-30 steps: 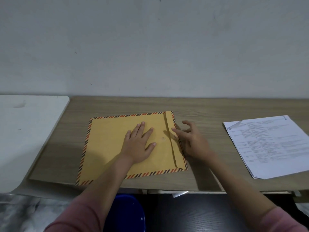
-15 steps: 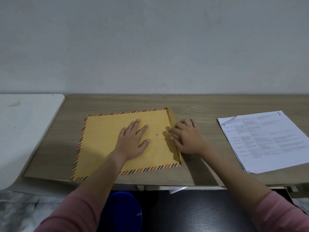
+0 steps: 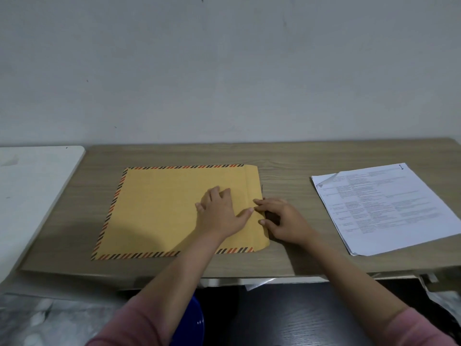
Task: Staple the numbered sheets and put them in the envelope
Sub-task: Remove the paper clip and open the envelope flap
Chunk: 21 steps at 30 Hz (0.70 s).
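A yellow-brown envelope (image 3: 162, 208) with a striped border lies flat on the wooden desk (image 3: 287, 158). My left hand (image 3: 219, 213) presses flat on its right part, fingers straight. My right hand (image 3: 284, 221) is at the envelope's right edge, with curled fingers and thumb pinching the plain flap (image 3: 254, 181), which is turned out to the right. The stack of printed sheets (image 3: 384, 208) lies apart at the right of the desk. Its top left corner is curled and a "1" is written at the top right. No stapler is in view.
A white table top (image 3: 37, 186) adjoins the desk on the left. A grey wall stands close behind the desk. Below the front edge are a blue round object (image 3: 197, 320) and a dark floor.
My right hand closed on the flap and turned it outward, so the striped right edge no longer shows. My left hand slid toward the flap, staying flat on the envelope.
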### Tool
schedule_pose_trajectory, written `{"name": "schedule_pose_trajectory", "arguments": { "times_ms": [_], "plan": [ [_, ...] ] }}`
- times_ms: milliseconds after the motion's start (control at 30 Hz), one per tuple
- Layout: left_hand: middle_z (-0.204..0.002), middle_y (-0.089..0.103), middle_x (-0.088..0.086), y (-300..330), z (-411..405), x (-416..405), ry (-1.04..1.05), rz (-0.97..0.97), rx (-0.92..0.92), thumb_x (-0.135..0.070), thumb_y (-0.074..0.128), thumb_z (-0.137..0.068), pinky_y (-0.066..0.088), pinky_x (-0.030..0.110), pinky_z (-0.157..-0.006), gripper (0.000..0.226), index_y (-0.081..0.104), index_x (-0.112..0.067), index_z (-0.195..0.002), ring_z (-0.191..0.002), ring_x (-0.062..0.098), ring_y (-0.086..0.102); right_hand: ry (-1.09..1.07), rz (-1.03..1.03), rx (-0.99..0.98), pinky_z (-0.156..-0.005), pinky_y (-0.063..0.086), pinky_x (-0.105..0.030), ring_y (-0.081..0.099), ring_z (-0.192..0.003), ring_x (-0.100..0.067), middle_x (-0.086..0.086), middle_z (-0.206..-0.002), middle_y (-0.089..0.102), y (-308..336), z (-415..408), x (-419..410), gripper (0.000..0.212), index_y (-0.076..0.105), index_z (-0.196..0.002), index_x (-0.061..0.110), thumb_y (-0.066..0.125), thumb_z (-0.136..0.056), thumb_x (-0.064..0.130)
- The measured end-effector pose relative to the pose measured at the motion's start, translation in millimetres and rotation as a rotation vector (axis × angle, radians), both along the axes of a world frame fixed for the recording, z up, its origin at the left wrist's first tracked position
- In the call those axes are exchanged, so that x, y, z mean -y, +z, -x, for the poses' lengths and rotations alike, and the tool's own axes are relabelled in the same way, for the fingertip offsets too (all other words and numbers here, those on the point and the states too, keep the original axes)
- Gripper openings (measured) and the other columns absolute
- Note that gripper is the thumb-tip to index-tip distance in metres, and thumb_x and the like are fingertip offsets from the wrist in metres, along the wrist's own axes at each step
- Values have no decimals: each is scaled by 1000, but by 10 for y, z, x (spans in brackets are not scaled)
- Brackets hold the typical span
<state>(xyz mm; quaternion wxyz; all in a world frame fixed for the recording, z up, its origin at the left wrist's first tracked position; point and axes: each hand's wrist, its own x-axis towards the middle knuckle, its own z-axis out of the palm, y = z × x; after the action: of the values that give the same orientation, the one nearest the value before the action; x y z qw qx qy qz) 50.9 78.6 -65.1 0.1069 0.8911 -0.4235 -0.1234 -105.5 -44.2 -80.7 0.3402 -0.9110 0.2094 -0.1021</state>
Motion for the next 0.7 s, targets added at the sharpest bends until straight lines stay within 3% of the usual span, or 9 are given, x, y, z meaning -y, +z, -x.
{"name": "schedule_pose_trajectory", "arguments": {
  "times_ms": [133,233,367,433,500,600,667,700],
  "plan": [
    [-147,24,12,69,119,134,54,-52,-17,-70,52,-75,28,61,-107,85,34,-17,-139,-140,31,21,19,-55,5,-108,38,-41,49,-127,-17,0,-132,58,-4,37,76,41,65,-116,14,74,-76,20],
    [-140,36,14,119,147,187,83,-55,-58,-56,57,-75,38,54,-103,72,39,-15,-131,-134,32,31,31,-66,19,-106,40,-39,52,-122,-16,-1,-129,61,14,66,118,41,67,-114,13,76,-75,21],
    [-115,58,8,208,236,170,35,50,-58,-41,53,-81,53,44,-82,52,41,-17,-126,-105,26,55,102,37,-19,-102,41,-38,54,-117,-16,4,-128,61,18,149,183,47,62,-118,20,70,-75,36],
    [-113,61,5,254,295,166,-37,68,-30,-35,47,-86,56,42,-76,49,36,-26,-133,-96,23,60,127,83,-35,-102,40,-38,53,-116,-19,4,-128,60,35,206,205,49,61,-120,22,65,-75,40],
    [-119,59,3,329,355,191,-89,23,15,-28,43,-90,56,41,-78,45,39,-32,-134,-100,23,61,153,126,-46,-100,40,-39,51,-115,-21,3,-126,59,48,263,228,49,61,-120,23,63,-75,42],
    [-112,60,8,474,518,244,-80,-158,121,-24,40,-92,53,40,-75,26,57,-19,-110,-94,27,60,192,196,-87,-100,39,-40,48,-115,-21,4,-127,56,59,332,262,49,59,-122,25,63,-77,43],
    [-100,61,8,548,633,268,-38,-219,125,-28,45,-87,50,37,-66,13,52,-18,-93,-80,25,56,205,235,-111,-100,38,-40,47,-116,-20,5,-128,54,71,377,288,49,58,-123,25,63,-77,44],
    [-98,61,7,551,671,271,-27,-210,99,-31,49,-85,49,36,-64,15,50,-18,-93,-78,23,54,205,238,-116,-101,37,-39,46,-116,-20,6,-129,54,78,405,299,49,57,-123,25,64,-78,43]
  ]
}}
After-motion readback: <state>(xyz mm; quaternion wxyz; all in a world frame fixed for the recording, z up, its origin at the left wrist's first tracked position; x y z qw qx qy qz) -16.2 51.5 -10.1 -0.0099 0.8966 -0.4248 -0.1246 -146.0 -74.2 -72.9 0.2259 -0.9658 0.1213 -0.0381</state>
